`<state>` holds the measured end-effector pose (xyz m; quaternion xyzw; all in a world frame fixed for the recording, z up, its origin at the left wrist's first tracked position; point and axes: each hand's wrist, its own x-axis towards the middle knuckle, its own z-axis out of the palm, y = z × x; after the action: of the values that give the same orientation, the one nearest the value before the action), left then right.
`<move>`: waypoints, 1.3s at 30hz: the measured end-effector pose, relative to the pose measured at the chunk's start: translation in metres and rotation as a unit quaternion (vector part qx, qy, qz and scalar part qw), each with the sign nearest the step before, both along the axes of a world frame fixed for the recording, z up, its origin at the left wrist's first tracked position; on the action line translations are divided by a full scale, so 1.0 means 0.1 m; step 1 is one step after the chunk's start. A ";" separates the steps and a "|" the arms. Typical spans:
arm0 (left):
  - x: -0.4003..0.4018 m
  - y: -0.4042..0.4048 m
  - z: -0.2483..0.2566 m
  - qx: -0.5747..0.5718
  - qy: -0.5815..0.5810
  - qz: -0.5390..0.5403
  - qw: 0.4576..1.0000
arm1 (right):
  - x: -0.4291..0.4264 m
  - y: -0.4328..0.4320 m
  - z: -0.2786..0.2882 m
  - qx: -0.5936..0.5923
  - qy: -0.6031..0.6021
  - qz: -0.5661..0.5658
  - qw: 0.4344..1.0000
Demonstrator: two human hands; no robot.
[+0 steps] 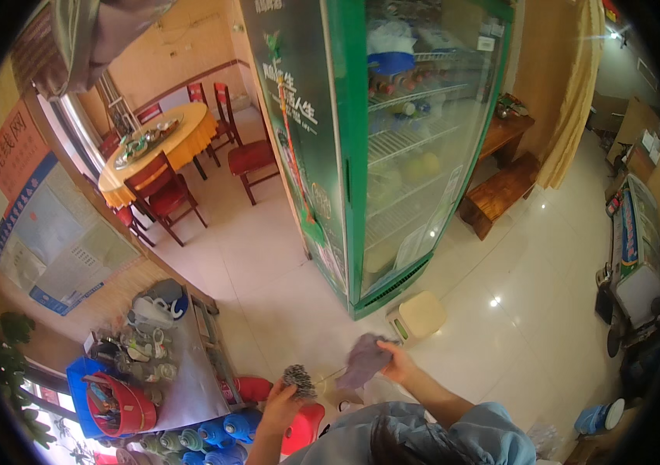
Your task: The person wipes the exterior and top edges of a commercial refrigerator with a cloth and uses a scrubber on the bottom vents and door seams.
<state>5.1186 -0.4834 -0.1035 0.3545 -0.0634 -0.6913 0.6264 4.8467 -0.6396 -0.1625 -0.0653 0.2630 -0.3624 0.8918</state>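
At the lower middle, my left hand [281, 407] grips a mottled black-and-white wad [299, 381], perhaps a scouring pad or a piece of textured cloth. To the right, my right hand [401, 365] holds a crumpled grey-purple cloth [363, 360] that hangs down from the fingers. The two items are apart, with a thin dark line visible between them; whether it is a string or a floor joint I cannot tell. Both hands are in front of the body, above the tiled floor. A cream plastic stool [421, 317] stands on the floor just beyond the cloth.
A green glass-door refrigerator [359, 174] stands ahead. At left, a table [193, 372] bears glass jugs and a red basket [132, 412]; blue thermos flasks [241, 425] stand near it. A round dining table [190, 125] with red chairs is farther back. A wooden bench [501, 192] stands right of the refrigerator.
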 end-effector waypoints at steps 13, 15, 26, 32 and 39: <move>-0.42 -0.44 0.31 -0.065 -0.100 0.084 0.989 | 0.38 -2.21 3.60 -0.754 0.564 -0.326 0.084; -0.58 -0.54 0.28 -0.067 -0.098 0.095 0.988 | 0.37 -2.58 3.89 -0.755 0.609 -0.240 0.039; -1.32 -0.71 0.17 -0.065 -0.131 0.254 0.956 | -1.04 -4.76 4.71 -0.427 0.547 -0.606 0.390; -1.40 -1.76 0.66 -0.056 -0.223 0.323 0.918 | -0.02 -3.66 4.85 -0.843 0.300 -0.443 0.045; -1.31 -2.33 1.36 -0.222 -0.431 0.301 0.821 | -1.07 -4.56 5.12 -0.776 0.303 -0.526 0.174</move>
<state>4.9873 -0.7165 0.0329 0.4693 -0.3688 -0.2118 0.7739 4.7395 -1.0959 0.3500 -0.6747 0.0693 -0.7160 -0.1656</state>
